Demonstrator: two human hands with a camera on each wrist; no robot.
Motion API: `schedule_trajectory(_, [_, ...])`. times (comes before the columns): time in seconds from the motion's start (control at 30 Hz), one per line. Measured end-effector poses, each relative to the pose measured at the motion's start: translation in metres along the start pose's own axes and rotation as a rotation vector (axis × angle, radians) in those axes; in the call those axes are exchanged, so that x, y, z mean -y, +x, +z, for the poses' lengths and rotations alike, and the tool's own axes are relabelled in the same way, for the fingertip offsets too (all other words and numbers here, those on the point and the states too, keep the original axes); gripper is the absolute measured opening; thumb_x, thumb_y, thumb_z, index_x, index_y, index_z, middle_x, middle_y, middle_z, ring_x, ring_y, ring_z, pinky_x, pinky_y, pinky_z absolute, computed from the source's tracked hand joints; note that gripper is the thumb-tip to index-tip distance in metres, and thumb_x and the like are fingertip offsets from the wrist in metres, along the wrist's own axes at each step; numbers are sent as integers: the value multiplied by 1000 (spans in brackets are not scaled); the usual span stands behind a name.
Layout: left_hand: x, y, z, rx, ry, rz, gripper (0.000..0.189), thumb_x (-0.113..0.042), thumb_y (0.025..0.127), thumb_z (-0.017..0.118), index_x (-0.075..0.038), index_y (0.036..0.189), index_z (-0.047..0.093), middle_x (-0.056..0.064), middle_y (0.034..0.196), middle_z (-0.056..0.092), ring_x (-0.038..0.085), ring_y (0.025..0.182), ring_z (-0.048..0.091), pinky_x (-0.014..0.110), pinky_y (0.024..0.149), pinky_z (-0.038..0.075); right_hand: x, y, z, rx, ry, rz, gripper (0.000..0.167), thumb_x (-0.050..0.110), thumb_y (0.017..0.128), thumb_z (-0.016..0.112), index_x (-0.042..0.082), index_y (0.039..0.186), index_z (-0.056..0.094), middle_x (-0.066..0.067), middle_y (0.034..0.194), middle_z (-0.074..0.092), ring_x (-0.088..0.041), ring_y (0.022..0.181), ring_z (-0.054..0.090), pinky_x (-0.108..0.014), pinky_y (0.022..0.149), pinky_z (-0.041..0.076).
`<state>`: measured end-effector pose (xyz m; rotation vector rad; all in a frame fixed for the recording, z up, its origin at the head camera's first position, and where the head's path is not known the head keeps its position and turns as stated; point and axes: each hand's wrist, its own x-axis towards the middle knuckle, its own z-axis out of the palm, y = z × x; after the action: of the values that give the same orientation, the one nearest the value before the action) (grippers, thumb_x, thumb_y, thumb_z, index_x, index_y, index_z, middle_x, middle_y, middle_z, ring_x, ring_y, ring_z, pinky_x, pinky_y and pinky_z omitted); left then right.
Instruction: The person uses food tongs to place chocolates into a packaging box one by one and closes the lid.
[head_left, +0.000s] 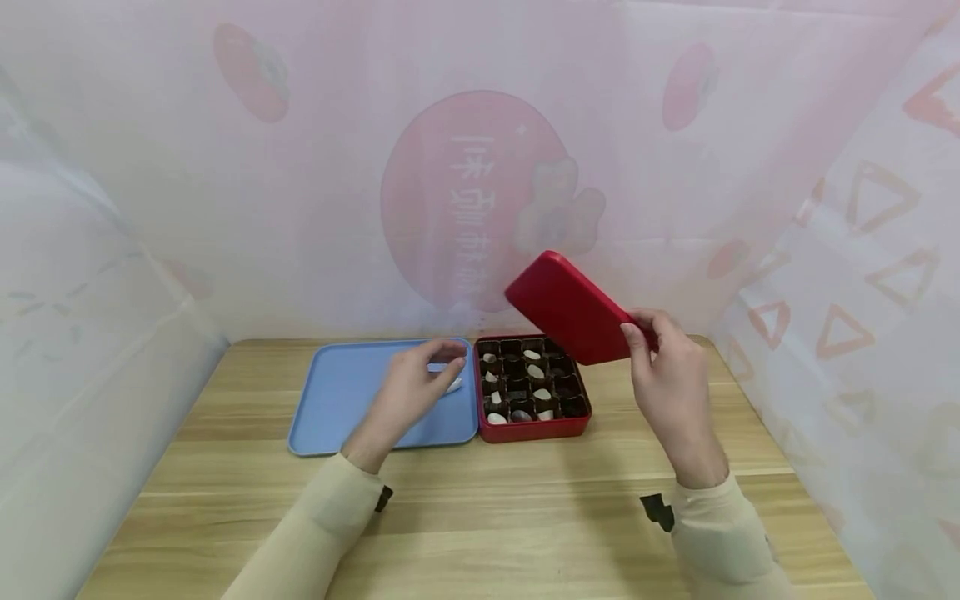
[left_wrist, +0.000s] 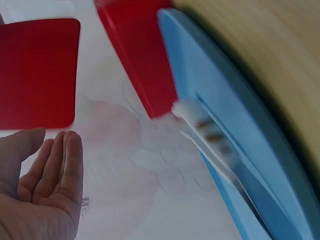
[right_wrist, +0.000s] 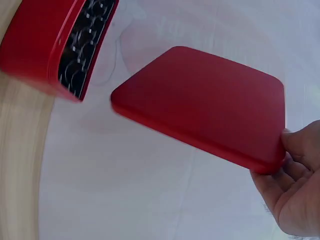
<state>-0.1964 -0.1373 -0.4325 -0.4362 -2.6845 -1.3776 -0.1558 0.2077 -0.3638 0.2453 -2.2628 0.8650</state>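
My right hand pinches a red lid by its near right corner, thumb on one face and fingers on the other. Tilted, the lid hangs above the back right of an open red box. That box is divided into dark compartments, some with pale pebble-like pieces in them. Over the blue tray, my left hand hovers with loosely bent fingers and holds nothing. Partly hidden by this hand, a white item lies on the tray; its kind is blurred in the left wrist view.
Tray and box stand side by side at the back of a wooden table. Behind them hangs a pale printed curtain, with more pale sheeting along both sides.
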Motion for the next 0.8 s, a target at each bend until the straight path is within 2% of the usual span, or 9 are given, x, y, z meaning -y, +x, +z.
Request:
schedule_trajectory(0.07, [-6, 3, 7, -3, -72, -4, 35, -20, 118, 75, -9, 151, 76, 13, 147, 83, 32, 137, 81, 45, 108, 74, 5, -3, 5, 2, 103, 38, 25, 5, 114, 76, -12, 131, 76, -31, 121, 86, -47, 103, 87, 7, 90, 48])
schedule_trajectory(0.13, [-10, 6, 13, -1, -154, -3, 42, -19, 118, 74, -9, 159, 70, 15, 155, 79, 34, 144, 77, 48, 114, 71, 10, -5, 9, 5, 198, 92, 25, 5, 115, 75, -12, 133, 76, -31, 124, 85, -42, 106, 86, 6, 93, 51])
schedule_trajectory(0.23, [-16, 9, 22, 5, -267, -9, 56, -19, 119, 72, -7, 171, 57, 17, 167, 70, 36, 154, 71, 55, 124, 65, 16, -9, 14, 16, 318, 190, 26, 6, 116, 73, -11, 136, 75, -30, 130, 85, -21, 111, 86, 1, 97, 58])
schedule_trajectory(0.33, [-18, 10, 28, 1, -343, -24, 62, -17, 120, 71, -5, 177, 48, 20, 172, 65, 39, 159, 66, 60, 129, 60, 20, -10, 17, 34, 414, 276, 27, 6, 117, 72, -10, 139, 74, -30, 134, 83, 4, 110, 79, -3, 99, 61])
schedule_trajectory(0.4, [-20, 9, 30, -4, -371, -48, 63, -18, 120, 71, -4, 177, 46, 21, 172, 64, 39, 160, 65, 60, 130, 60, 22, -10, 18, 49, 470, 322, 28, 6, 117, 71, -10, 140, 73, -32, 136, 82, 10, 108, 76, -5, 100, 62])
schedule_trajectory(0.53, [-21, 6, 29, -37, -416, -86, 62, -18, 121, 69, 0, 176, 47, 26, 168, 65, 43, 158, 66, 56, 128, 62, 23, -9, 19, 76, 562, 419, 28, 7, 119, 68, -8, 143, 71, -30, 138, 81, 5, 108, 78, -10, 98, 66])
schedule_trajectory(0.63, [-20, 5, 25, -64, -442, -94, 60, -17, 121, 68, 2, 175, 48, 28, 165, 66, 45, 156, 67, 53, 126, 64, 20, -9, 22, 119, 598, 476, 28, 8, 121, 65, -6, 145, 68, -21, 134, 80, 2, 108, 78, -13, 95, 68])
schedule_trajectory(0.73, [-16, 4, 19, -74, -447, -100, 57, -17, 121, 69, -1, 173, 51, 25, 164, 67, 42, 155, 68, 49, 124, 66, 13, -10, 27, 162, 593, 475, 28, 7, 121, 64, -6, 146, 66, -17, 130, 74, 3, 107, 77, -14, 94, 69])
schedule_trajectory(0.8, [-13, 3, 15, -78, -432, -100, 57, -17, 120, 71, -4, 173, 54, 22, 163, 69, 39, 154, 69, 46, 121, 68, 7, -11, 30, 185, 555, 443, 31, 6, 120, 65, -5, 149, 65, -20, 131, 72, 2, 108, 77, -12, 94, 68])
